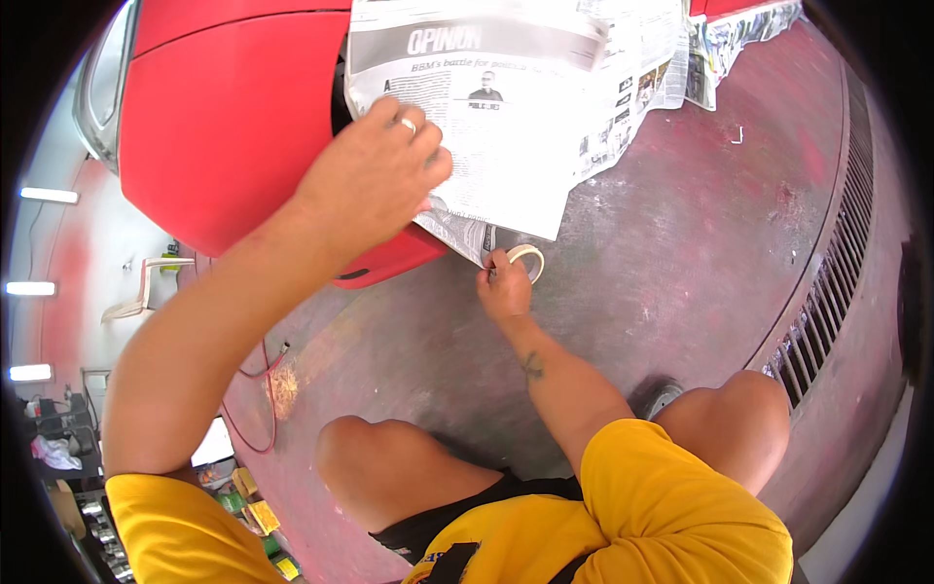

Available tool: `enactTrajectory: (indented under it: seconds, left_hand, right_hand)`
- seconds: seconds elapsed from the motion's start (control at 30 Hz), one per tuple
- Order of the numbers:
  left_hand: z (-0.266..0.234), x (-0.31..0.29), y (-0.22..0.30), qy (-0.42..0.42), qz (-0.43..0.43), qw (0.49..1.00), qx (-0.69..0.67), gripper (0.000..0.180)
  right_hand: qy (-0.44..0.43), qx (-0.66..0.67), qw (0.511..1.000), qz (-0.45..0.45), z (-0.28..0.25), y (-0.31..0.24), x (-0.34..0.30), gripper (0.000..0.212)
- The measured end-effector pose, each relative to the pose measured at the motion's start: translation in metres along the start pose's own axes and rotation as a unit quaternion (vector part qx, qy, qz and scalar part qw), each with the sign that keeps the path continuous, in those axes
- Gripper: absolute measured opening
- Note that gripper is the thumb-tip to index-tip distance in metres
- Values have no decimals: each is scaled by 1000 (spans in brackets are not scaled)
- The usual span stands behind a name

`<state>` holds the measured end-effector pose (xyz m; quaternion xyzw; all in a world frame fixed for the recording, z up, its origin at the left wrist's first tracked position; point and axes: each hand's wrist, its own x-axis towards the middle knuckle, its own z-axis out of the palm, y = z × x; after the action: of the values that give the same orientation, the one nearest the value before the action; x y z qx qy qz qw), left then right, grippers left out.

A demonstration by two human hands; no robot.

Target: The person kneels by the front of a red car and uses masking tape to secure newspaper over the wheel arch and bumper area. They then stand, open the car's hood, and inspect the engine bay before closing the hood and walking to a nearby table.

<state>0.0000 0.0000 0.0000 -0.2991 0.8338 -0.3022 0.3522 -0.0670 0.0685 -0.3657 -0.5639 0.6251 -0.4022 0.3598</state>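
Note:
Sheets of newspaper (516, 146) cover part of a red car body panel (233, 127). My left hand (379, 161), with a ring on one finger, lies at the newspaper's left edge, where it meets the red panel. Its fingers are curled in on the paper, and the thumb is partly hidden below them. Lower and to the right, my right hand (508, 287) pinches a roll of pale masking tape (530, 259). That roll is just under the paper's lower corner. Part of the red panel's lower edge shows between my hands.
More taped newspaper (739, 39) runs along the car at the upper right. A floor grate (827, 282) curves along the right. A red hose (238, 428) lies on the stained floor at lower left. A white plastic chair (146, 287) and cluttered shelves (63, 428) stand farther left.

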Motion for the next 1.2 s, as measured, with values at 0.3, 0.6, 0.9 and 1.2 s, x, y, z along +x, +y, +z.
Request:
enactTrajectory:
  seconds: [0.3, 0.6, 0.9, 1.2]
  left_hand:
    - [-21, 5, -46, 34, 164, 979, 119, 5]
    - [-50, -7, 5, 140, 56, 985, 87, 14]
    - [-3, -29, -25, 93, 89, 988, 81, 10]
    - [11, -27, -22, 77, 46, 991, 100, 12]
  right_hand:
    - [114, 16, 993, -32, 2, 10, 32, 14]
    - [57, 88, 991, 84, -5, -12, 25, 21]
    - [58, 31, 995, -74, 12, -36, 43, 29]
    - [41, 42, 989, -133, 17, -17, 22, 42]
